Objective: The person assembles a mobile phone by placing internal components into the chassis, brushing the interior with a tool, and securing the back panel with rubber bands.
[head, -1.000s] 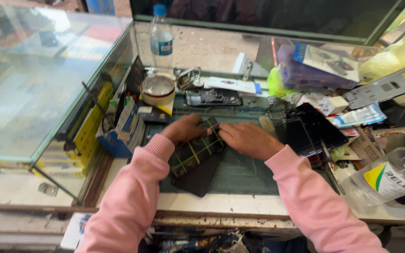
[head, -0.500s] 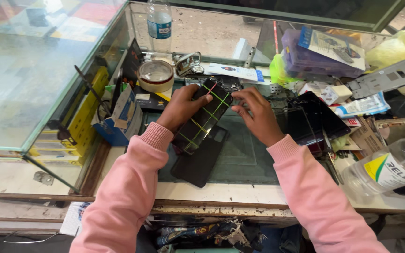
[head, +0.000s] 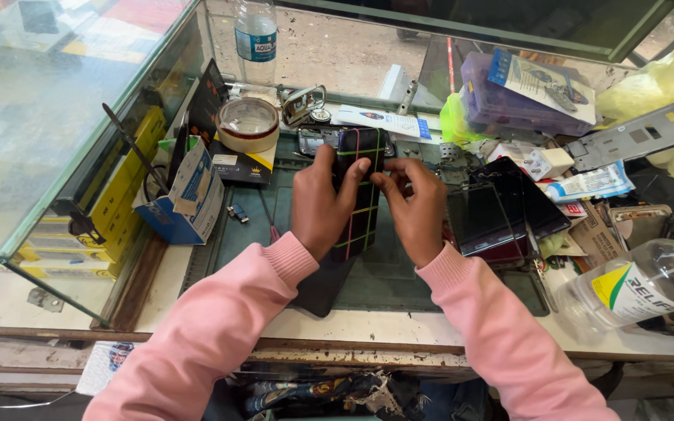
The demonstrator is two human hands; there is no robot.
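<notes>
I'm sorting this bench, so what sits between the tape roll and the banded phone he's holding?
In the head view, a small metal clip-like tool lies between the tape roll and the banded phone.

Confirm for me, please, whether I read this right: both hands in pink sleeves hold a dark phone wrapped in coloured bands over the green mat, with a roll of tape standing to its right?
Not quite. The head view shows the roll of tape to the left of the dark banded phone, not the right. The rest holds: the left hand and right hand both grip it over the green mat.

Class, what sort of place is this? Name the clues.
Probably a phone repair stall: both hands hold a banded phone over a work mat, with loose screens and a parts box nearby.
</notes>
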